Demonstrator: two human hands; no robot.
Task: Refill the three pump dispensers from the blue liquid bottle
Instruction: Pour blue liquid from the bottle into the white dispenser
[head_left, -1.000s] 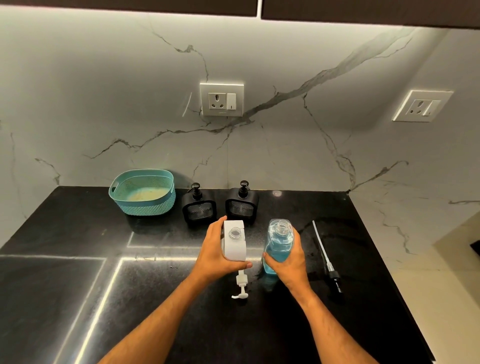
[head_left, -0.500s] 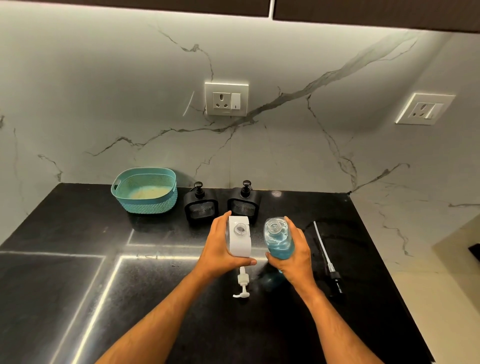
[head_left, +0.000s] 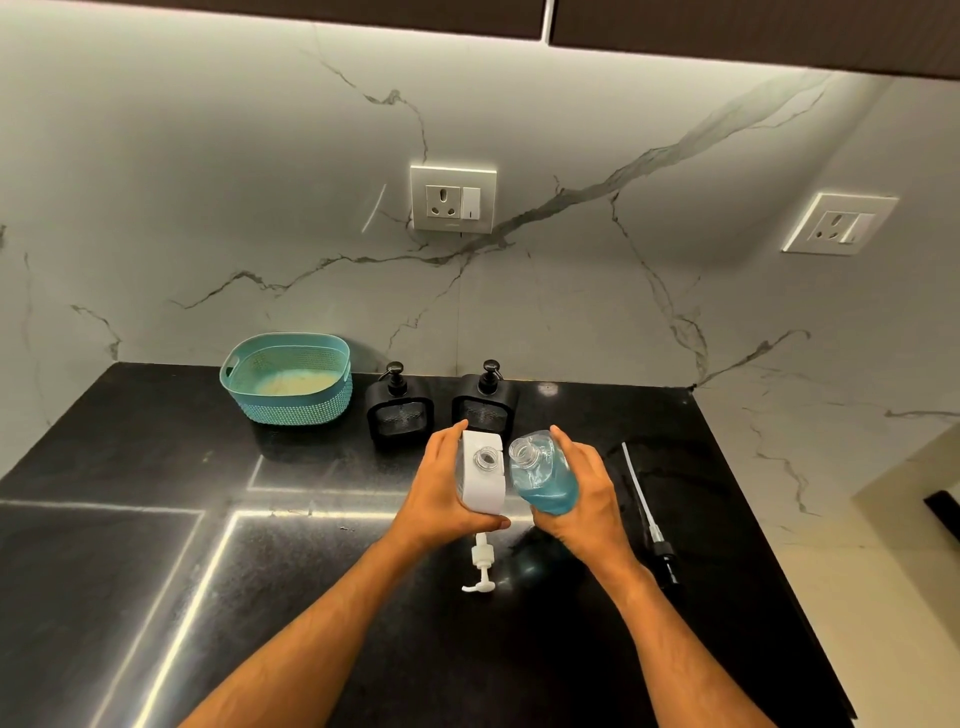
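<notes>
Head view: the left hand (head_left: 441, 493) wraps around the uncapped white dispenser (head_left: 483, 475), thumb beneath. Just beside it, the right hand (head_left: 584, 499) grips the blue liquid bottle (head_left: 543, 478), tilted, mouth toward the dispenser. Both forearms reach over the desk (head_left: 156, 519).

Wall: pale marble (head_left: 218, 218) with dark grey veins, behind the counter and turning along its right side.
Counter: black speckled stone (head_left: 156, 571), glossy, with bright streaks of reflected light.
Cabinets: dark fronts (head_left: 311, 15) above the wall, a lit strip under them.
Socket: white plate with a switch (head_left: 453, 199), on the wall above the counter's back edge.
Second socket: white plate (head_left: 839, 223), on the right-hand wall.
Floor: cream tiles (head_left: 893, 597), right of the counter.
</notes>
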